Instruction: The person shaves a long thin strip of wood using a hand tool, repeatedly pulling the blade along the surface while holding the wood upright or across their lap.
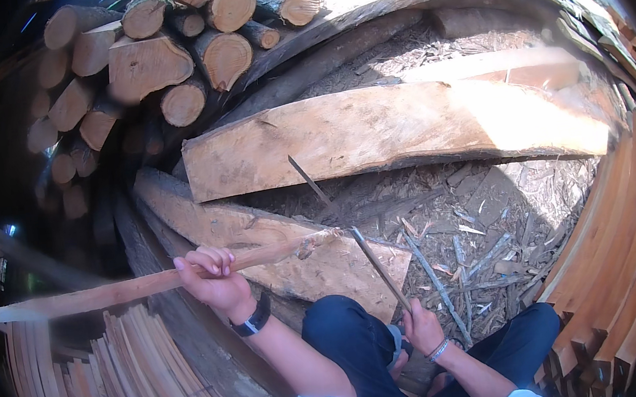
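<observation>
stacked logs [159, 57] upper left | broad rough slabs [388, 127] across middle | ground [481, 221] littered with bark and chips | thin plank stacks [623, 261] right, lower left | strong sunlight

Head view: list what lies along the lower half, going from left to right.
Stack of thin wood strips → left hand gripping a long wooden slat → right hand holding a thin blade-like tool → bark and wood scraps on the ground → stacked curved boards.
</observation>
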Action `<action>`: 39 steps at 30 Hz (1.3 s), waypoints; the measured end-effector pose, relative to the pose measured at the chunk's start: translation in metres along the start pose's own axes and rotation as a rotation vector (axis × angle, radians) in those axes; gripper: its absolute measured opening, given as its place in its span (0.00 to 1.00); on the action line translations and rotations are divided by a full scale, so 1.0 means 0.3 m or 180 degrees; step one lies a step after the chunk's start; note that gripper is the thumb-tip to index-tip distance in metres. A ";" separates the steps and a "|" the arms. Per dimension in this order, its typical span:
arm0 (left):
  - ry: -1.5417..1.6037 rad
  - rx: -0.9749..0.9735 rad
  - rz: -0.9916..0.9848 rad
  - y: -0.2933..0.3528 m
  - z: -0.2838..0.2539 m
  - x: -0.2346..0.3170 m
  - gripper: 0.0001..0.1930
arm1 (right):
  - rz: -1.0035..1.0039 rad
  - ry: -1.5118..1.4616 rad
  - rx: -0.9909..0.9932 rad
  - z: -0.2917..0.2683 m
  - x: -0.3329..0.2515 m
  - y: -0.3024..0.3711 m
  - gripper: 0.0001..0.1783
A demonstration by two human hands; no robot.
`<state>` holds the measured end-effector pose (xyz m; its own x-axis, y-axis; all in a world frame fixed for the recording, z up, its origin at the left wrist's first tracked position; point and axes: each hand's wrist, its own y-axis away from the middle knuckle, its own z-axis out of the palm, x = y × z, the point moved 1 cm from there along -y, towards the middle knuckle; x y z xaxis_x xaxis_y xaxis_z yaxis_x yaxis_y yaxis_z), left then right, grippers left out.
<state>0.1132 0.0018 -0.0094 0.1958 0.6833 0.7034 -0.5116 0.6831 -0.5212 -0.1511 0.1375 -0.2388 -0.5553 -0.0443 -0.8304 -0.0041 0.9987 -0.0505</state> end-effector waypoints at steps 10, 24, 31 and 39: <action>-0.0310 -0.0031 0.0037 0.030 0.089 -0.022 0.26 | 0.0634 0.0767 -0.0835 0.026 0.114 0.015 0.10; -0.0292 -0.0116 0.0003 0.044 0.106 -0.023 0.25 | 0.1815 -0.2381 -0.0952 -0.003 0.089 -0.013 0.09; -0.0330 -0.0301 0.0071 0.049 0.133 -0.038 0.25 | 0.0637 0.0744 -0.0810 0.083 0.153 0.026 0.11; -0.0437 -0.0165 0.0074 0.051 0.144 -0.038 0.24 | 0.0454 0.0551 -0.0792 0.051 0.104 0.025 0.13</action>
<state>0.0671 -0.0065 -0.0046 0.0662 0.6598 0.7485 -0.4701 0.6823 -0.5598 -0.1558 0.1432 -0.2736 -0.6978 0.0799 -0.7118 -0.1072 0.9709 0.2141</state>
